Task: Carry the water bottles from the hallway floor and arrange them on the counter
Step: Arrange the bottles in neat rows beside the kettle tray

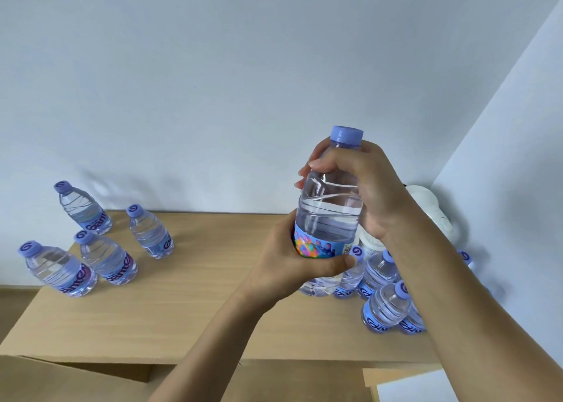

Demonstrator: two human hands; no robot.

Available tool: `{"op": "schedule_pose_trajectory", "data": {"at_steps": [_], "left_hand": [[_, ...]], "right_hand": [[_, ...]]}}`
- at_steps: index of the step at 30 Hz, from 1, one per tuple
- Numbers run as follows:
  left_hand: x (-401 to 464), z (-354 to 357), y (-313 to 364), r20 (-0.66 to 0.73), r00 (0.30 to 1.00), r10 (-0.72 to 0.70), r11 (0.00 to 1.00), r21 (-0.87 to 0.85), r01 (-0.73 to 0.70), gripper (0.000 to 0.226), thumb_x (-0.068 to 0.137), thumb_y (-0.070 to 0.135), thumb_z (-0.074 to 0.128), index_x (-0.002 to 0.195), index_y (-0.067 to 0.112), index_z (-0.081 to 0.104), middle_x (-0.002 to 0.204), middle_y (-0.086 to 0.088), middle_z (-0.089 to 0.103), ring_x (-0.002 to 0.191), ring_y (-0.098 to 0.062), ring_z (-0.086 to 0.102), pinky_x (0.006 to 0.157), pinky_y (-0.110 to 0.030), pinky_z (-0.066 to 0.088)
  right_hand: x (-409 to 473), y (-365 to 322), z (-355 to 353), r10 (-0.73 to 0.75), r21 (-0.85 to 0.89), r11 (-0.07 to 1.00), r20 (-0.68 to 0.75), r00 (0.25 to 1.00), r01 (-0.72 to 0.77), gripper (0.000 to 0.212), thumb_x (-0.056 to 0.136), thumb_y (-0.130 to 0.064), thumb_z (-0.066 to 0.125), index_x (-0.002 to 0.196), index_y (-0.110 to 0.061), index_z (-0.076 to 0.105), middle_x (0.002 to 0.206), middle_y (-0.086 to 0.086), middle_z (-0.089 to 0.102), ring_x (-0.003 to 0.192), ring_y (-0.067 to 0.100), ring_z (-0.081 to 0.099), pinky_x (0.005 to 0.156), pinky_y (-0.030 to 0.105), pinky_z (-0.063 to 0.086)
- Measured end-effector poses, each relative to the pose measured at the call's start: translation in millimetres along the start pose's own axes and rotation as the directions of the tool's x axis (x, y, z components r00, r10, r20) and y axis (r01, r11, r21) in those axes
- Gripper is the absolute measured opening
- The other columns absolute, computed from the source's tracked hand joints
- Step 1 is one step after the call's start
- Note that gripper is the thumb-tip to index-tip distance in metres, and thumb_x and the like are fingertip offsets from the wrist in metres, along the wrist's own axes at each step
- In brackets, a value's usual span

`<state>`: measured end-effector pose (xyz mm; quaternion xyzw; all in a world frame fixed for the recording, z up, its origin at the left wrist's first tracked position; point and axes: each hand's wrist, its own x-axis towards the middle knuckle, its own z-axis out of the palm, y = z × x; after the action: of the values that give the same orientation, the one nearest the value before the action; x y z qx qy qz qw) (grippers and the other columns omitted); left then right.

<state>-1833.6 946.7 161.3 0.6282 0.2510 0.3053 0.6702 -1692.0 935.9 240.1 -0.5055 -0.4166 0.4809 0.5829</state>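
A clear water bottle (330, 206) with a lilac cap and a blue, colourful label is held upright above the wooden counter (213, 295). My left hand (292, 264) grips its lower part around the label. My right hand (362, 188) wraps the upper part just under the cap. Several small bottles (103, 257) stand on the left of the counter. Another group of small bottles (385, 305) stands on the right, partly hidden behind my right forearm.
A white rounded device (432, 206) sits in the back right corner by the wall. A white wall rises behind the counter and along the right. A cupboard door edge (76, 368) shows below the counter's front edge.
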Motion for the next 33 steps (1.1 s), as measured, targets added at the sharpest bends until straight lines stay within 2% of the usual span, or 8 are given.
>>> {"op": "schedule_pose_trajectory", "data": {"at_steps": [5, 8, 12, 15, 18, 22, 27, 33], "left_hand": [[0.8, 9.6, 1.7, -0.163, 0.986, 0.037, 0.999, 0.039, -0.031, 0.047, 0.064, 0.002, 0.087, 0.102, 0.013, 0.062, 0.087, 0.006, 0.074, 0.076, -0.008, 0.071, 0.064, -0.016, 0.053], [0.7, 14.5, 0.7, -0.268, 0.961, 0.069, 0.994, 0.102, -0.043, 0.052, 0.061, 0.004, 0.089, 0.102, 0.017, 0.060, 0.088, 0.012, 0.072, 0.077, -0.004, 0.069, 0.063, -0.014, 0.051], [0.0, 9.6, 0.0, -0.223, 0.973, 0.049, 0.990, 0.139, -0.018, 0.056, 0.057, 0.015, 0.093, 0.102, 0.021, 0.061, 0.091, 0.012, 0.072, 0.080, -0.006, 0.070, 0.065, -0.015, 0.052], [0.5, 1.7, 4.3, -0.069, 0.998, -0.011, 0.998, 0.054, 0.014, 0.050, 0.060, 0.014, 0.092, 0.102, 0.021, 0.066, 0.094, 0.005, 0.075, 0.083, -0.011, 0.072, 0.068, -0.017, 0.054], [0.2, -2.1, 5.4, 0.030, 0.999, -0.024, 1.000, -0.010, 0.024, 0.043, 0.059, 0.016, 0.089, 0.098, 0.025, 0.071, 0.096, 0.000, 0.076, 0.086, -0.015, 0.073, 0.071, -0.021, 0.055], [-1.5, -0.7, 2.4, -0.017, 1.000, 0.018, 1.000, 0.003, -0.018, 0.040, 0.059, 0.017, 0.088, 0.095, 0.025, 0.072, 0.093, 0.001, 0.076, 0.082, -0.014, 0.073, 0.068, -0.020, 0.055], [-1.7, 12.5, 0.2, -0.187, 0.982, 0.025, 0.999, 0.047, -0.017, 0.038, 0.064, 0.009, 0.087, 0.090, 0.017, 0.061, 0.071, 0.010, 0.070, 0.060, -0.006, 0.066, 0.054, -0.017, 0.049], [-1.5, 19.4, -0.5, -0.219, 0.975, 0.020, 0.992, 0.124, 0.007, 0.051, 0.058, 0.025, 0.091, 0.094, 0.021, 0.056, 0.077, 0.007, 0.067, 0.061, -0.010, 0.062, 0.055, -0.025, 0.049]], "right_hand": [[-0.1, 3.4, 7.5, -0.121, -0.214, 0.974, -0.220, 0.968, 0.073, 0.020, 0.071, -0.030, 0.081, 0.074, -0.021, 0.063, 0.073, -0.003, 0.067, 0.064, 0.012, 0.067, 0.057, 0.026, 0.053], [-0.3, 6.1, 11.0, -0.098, -0.190, 0.981, -0.261, 0.960, 0.049, 0.024, 0.074, -0.024, 0.082, 0.076, -0.014, 0.061, 0.069, 0.001, 0.063, 0.057, 0.014, 0.062, 0.052, 0.024, 0.050], [0.9, 4.7, 10.9, -0.047, -0.128, 0.992, -0.275, 0.960, 0.012, 0.012, 0.064, -0.016, 0.074, 0.067, -0.013, 0.062, 0.067, 0.012, 0.060, 0.061, 0.026, 0.060, 0.061, 0.035, 0.051], [2.1, -0.7, 6.6, -0.020, -0.079, 0.997, -0.181, 0.983, 0.006, 0.006, 0.060, -0.012, 0.069, 0.056, -0.013, 0.065, 0.068, 0.017, 0.062, 0.066, 0.031, 0.061, 0.071, 0.048, 0.056], [0.9, -3.8, 3.0, -0.023, -0.001, 1.000, -0.044, 0.999, 0.023, 0.009, 0.061, -0.006, 0.067, 0.055, -0.012, 0.066, 0.066, 0.016, 0.064, 0.068, 0.034, 0.067, 0.072, 0.042, 0.057], [-3.5, -2.9, 3.8, -0.045, 0.017, 0.999, -0.011, 0.999, 0.045, 0.008, 0.064, -0.009, 0.072, 0.063, -0.014, 0.066, 0.074, 0.018, 0.064, 0.075, 0.037, 0.071, 0.069, 0.036, 0.056], [-7.6, 5.8, 14.4, -0.215, -0.265, 0.955, -0.316, 0.924, 0.132, 0.026, 0.069, -0.032, 0.084, 0.076, -0.022, 0.062, 0.066, -0.010, 0.066, 0.066, 0.013, 0.067, 0.072, 0.036, 0.056], [-7.2, -1.0, 14.8, -0.139, -0.133, 0.986, -0.280, 0.950, 0.105, 0.013, 0.072, -0.011, 0.070, 0.064, -0.015, 0.061, 0.061, 0.004, 0.059, 0.057, 0.021, 0.062, 0.052, 0.025, 0.047]]}}
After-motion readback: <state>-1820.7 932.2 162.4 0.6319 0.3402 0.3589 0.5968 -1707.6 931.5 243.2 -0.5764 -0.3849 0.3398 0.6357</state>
